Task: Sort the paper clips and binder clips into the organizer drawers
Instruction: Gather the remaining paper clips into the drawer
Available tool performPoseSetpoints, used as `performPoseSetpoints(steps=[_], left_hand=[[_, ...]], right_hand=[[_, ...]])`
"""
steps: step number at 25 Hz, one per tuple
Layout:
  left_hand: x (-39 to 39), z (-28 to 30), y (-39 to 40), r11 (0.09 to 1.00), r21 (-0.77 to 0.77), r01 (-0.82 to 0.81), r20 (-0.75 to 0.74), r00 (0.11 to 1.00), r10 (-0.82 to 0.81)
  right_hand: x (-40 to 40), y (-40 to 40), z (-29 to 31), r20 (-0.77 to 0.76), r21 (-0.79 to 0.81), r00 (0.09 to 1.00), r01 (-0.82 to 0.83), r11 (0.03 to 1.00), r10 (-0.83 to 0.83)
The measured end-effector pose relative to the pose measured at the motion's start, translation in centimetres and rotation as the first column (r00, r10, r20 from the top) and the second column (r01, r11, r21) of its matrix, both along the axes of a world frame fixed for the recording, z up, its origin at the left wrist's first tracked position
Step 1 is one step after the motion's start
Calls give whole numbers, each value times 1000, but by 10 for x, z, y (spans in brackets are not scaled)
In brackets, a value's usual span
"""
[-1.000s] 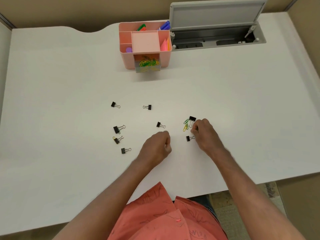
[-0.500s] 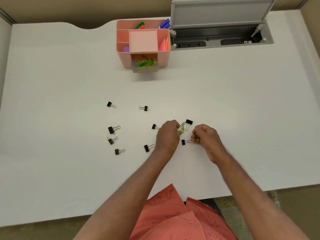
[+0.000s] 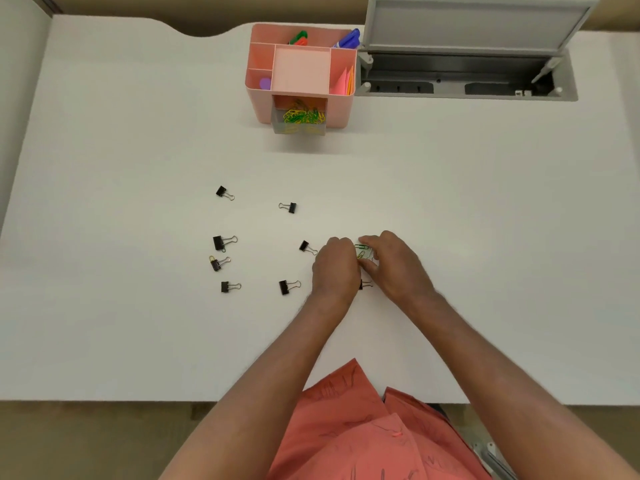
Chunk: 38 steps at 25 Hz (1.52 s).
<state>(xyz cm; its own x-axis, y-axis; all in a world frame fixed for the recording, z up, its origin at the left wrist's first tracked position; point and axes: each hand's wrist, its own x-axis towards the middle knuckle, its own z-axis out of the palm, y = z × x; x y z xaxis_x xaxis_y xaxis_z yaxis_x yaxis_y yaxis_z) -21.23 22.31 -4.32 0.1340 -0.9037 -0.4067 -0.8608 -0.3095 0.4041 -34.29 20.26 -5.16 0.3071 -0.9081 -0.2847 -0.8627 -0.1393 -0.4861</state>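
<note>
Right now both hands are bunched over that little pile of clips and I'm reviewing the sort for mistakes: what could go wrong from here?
1. The green and yellow wire paper clips between the left hand and right hand look tangled; some may drop on the way.
2. A small black binder clip lies half hidden beneath the hands and could be scooped along into the clear open drawer, which holds paper clips.

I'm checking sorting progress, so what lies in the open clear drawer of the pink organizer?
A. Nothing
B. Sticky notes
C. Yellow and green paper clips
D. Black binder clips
C: the pulled-out drawer at the front of the pink organizer holds a tangle of yellow and green paper clips.
</note>
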Motion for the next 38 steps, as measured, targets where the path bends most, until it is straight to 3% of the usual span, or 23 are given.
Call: performPoseSetpoints(steps=[6, 11, 13, 15, 17, 19, 22, 24, 29, 32, 35, 38], left_hand=[[16, -6, 1, 993, 9, -120, 2, 993, 120], [25, -1, 1, 977, 53, -209, -115, 970, 214], [30, 6, 2, 958, 95, -270, -207, 936, 284], [37, 16, 2, 936, 121, -331, -273, 895, 352], [42, 29, 2, 934, 76, -349, -306, 883, 355], [46, 42, 0, 949, 17, -314, -302, 903, 304], [47, 57, -5, 981, -43, -190, -247, 953, 174], [48, 60, -7, 993, -60, -102, -189, 978, 89], [59, 61, -7, 993, -116, -18, -137, 991, 2], [70, 61, -7, 987, -154, -43, -227, 974, 7], [89, 65, -12, 965, -222, -141, -349, 935, 57], [128, 64, -47, 919, -227, -323, -488, 854, 180]], right_hand=[[10, -11, -2, -65, -68, 996, -58, 996, 53], [17, -11, 0, -120, -40, 985, -133, 990, 128], [19, -8, 5, -39, -35, 996, -79, 996, 78], [22, -5, 15, 160, 70, 978, 124, 990, -134], [28, -1, 24, 330, 302, 835, 348, 888, -440], [37, 1, 27, 405, 568, 603, 422, 706, -687], [50, 1, 35, 361, 885, 247, 213, 414, -899], [60, 1, 40, 301, 947, 118, 78, 311, -946], [80, 0, 40, 243, 970, 21, 24, 244, -970], [91, 1, 42, 243, 969, -20, -29, 243, -970], [101, -8, 41, 268, 962, -27, -47, 269, -963], [113, -43, 41, 289, 956, -82, 70, 283, -954]])
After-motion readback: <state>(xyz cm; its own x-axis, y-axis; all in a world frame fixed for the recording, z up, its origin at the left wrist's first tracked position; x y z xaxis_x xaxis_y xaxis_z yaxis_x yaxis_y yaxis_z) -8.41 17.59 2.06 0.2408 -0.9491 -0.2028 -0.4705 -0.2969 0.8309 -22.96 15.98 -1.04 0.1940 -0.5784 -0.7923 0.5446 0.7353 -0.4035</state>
